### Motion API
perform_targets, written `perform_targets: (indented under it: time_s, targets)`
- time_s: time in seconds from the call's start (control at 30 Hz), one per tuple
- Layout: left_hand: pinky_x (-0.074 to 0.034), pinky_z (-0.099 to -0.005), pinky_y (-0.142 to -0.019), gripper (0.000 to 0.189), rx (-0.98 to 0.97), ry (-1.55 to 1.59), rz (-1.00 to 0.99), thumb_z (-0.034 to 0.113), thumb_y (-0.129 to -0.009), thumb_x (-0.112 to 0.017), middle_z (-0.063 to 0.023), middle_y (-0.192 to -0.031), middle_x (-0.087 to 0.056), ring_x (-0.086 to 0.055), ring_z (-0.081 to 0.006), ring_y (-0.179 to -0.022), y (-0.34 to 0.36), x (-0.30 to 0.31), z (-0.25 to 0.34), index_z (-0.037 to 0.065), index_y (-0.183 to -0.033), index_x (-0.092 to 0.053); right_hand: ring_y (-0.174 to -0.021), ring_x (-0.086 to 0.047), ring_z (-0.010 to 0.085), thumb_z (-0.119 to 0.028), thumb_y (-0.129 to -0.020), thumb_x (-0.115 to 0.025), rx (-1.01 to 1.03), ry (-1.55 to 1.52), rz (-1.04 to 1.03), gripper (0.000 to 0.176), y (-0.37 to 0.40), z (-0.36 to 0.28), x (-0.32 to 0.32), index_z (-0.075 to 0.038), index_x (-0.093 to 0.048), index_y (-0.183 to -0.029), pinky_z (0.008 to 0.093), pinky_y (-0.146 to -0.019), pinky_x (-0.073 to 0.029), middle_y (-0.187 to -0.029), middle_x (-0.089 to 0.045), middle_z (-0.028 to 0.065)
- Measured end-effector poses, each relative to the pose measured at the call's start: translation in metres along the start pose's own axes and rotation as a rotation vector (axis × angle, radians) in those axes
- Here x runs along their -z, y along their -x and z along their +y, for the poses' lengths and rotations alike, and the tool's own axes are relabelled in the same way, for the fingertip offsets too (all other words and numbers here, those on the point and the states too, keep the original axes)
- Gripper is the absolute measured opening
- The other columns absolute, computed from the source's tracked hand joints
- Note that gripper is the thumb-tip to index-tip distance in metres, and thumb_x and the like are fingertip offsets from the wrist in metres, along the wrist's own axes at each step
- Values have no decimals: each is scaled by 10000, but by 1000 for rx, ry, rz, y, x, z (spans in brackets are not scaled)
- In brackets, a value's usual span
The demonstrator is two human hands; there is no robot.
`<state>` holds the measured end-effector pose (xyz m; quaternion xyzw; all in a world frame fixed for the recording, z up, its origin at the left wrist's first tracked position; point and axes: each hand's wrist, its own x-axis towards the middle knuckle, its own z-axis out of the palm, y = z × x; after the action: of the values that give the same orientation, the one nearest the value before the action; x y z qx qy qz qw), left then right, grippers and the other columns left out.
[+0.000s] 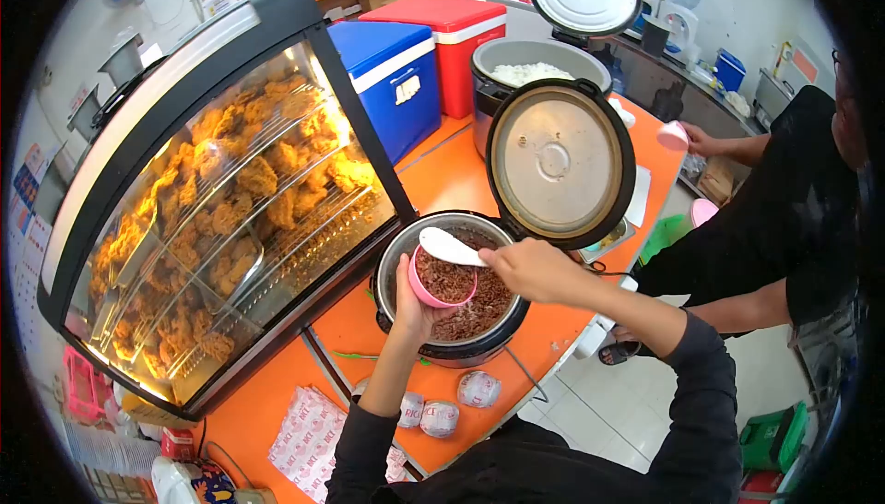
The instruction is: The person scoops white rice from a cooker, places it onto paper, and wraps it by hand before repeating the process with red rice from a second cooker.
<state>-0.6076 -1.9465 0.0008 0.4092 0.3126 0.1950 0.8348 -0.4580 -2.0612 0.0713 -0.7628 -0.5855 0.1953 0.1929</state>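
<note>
My left hand (pixel 412 306) is wrapped around a pink bowl (pixel 423 293) filled with reddish-brown rice, tilted over an open rice cooker (pixel 395 250). In my right hand (pixel 527 270) is a white rice paddle (pixel 447 247), its blade lying across the top of the bowl. More brown rice (pixel 479 320) fills the cooker's pot below. The cooker's lid (pixel 553 161) stands raised behind my right hand. Paper-wrapped balls (pixel 479 390) sit on the orange table by the cooker's near side.
A lit glass case (pixel 267 200) of fried chicken stands left. Printed wrapping papers (pixel 309 439) lie near it. Behind are a blue cooler (pixel 396 89), a red cooler (pixel 461 24) and another cooker (pixel 489 107) with white rice. At right, a person's hand (pixel 708 142) holds a pink cup (pixel 673 136).
</note>
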Motion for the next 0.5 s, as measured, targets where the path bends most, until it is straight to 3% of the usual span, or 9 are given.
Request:
perform_targets:
  time_s: [0.03,0.07,0.23,0.3,0.37,0.43,0.5]
  targets:
    - [-558,-260,-479,664,5,-29,8,624,-852,-229,-105,-1022,-604,-646,-167,-768,-5,0,-1,110,-1224,-427,-584,-542,422,-398,-930,-310,-18,53,55,525,10,-7,-3,1,-569,-707,484,-570,-429,-584,-537,217]
    - [-551,-272,-483,697,20,-77,10,646,-840,-216,-109,-1021,-605,-645,-182,-772,-10,2,-3,103,-1217,-437,-590,-593,386,-377,-921,-354,16,96,164,538,11,2,-25,-11,-604,-616,477,-543,-475,-614,-587,212]
    - [-527,-276,-542,735,95,-291,-12,678,-826,-190,-112,-992,-614,-634,-209,-791,-20,5,2,103,-1193,-466,-591,-607,362,-373,-914,-378,19,136,21,518,9,7,-42,0,-623,-652,445,-529,-491,-617,-593,200]
    - [-559,-293,-622,699,60,-83,-79,627,-857,-208,-116,-1020,-604,-633,-224,-827,-27,6,0,69,-1216,-431,-617,-617,348,-379,-909,-388,142,341,127,512,-5,6,-21,-4,-628,-656,432,-550,-498,-647,-608,191]
    - [-568,-319,-655,646,73,4,-239,561,-887,-214,-127,-1113,-564,-619,-240,-906,-31,9,3,56,-1247,-394,-627,-619,341,-379,-906,-395,126,445,-1,500,-17,-1,18,-8,-632,-667,416,-579,-500,-657,-618,173]
    - [-551,-362,-719,625,-11,20,-239,513,-884,-228,-147,-1156,-530,-593,-261,-959,-27,4,9,42,-1277,-350,-616,-606,368,-378,-911,-384,146,415,39,506,-16,2,38,-4,-624,-667,435,-592,-489,-650,-612,178]
    - [-505,-445,-828,576,-139,134,-230,378,-862,-266,-181,-1226,-474,-523,-302,-1079,-20,6,9,26,-1317,-303,-615,-588,402,-379,-919,-362,-35,40,-13,530,-12,8,45,9,-609,-656,458,-603,-475,-649,-600,203]
